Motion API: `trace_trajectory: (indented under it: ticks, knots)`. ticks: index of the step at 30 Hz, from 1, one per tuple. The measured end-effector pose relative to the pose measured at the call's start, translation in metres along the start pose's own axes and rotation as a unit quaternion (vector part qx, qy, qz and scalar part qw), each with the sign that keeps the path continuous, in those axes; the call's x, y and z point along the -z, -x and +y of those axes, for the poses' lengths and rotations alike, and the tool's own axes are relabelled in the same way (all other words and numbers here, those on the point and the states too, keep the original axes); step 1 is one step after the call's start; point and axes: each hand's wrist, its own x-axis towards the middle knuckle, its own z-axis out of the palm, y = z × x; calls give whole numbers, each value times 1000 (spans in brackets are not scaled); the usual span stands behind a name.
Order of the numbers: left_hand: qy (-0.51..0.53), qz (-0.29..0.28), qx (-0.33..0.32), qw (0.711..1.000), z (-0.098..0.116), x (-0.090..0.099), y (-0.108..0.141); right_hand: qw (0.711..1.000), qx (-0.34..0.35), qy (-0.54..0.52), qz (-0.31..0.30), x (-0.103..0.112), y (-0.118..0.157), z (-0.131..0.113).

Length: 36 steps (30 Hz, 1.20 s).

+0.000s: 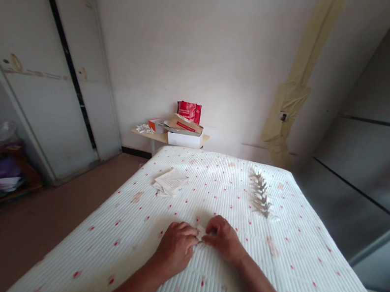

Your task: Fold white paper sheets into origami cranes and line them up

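Between my two hands, low in the middle of the head view, is a small piece of folded paper [200,233] on the bed. My left hand [177,245] has its fingers bent together at the paper's left edge. From the right, my right hand [223,239] pinches the paper's other side with thumb and forefinger. Some of the paper is hidden by the fingers. A stack of printed paper sheets [170,182] lies farther off to the left. Several folded paper shapes [260,195] stand in a row at the right.
The dotted, ribbed bedcover [144,267] lies under both hands. Beyond the bed, a small table [161,137] bears a white box [184,139], a red bag [189,110] and small white pieces [145,128]. Grey cabinets [41,55] stand at the left.
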Motion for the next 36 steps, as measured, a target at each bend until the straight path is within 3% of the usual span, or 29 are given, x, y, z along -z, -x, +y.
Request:
trace_trajectory:
  ticks: [4, 12, 18, 36]
  knots:
    - [-15, -5, -3, 1000, 5, 3, 1, 999, -7, 40, 3, -6, 1, -8]
    - [-52, -31, -27, 998, 7, 10, 3, 999, 7, 34, -18, -1, -4, 1]
    - [-67, -51, -30, 996, 8, 12, 3, 998, -26, 51, 3, -7, -1, -8]
    - [-71, -77, -103, 989, -3, 23, 5, 997, -23, 69, -32, -4, -3, -9]
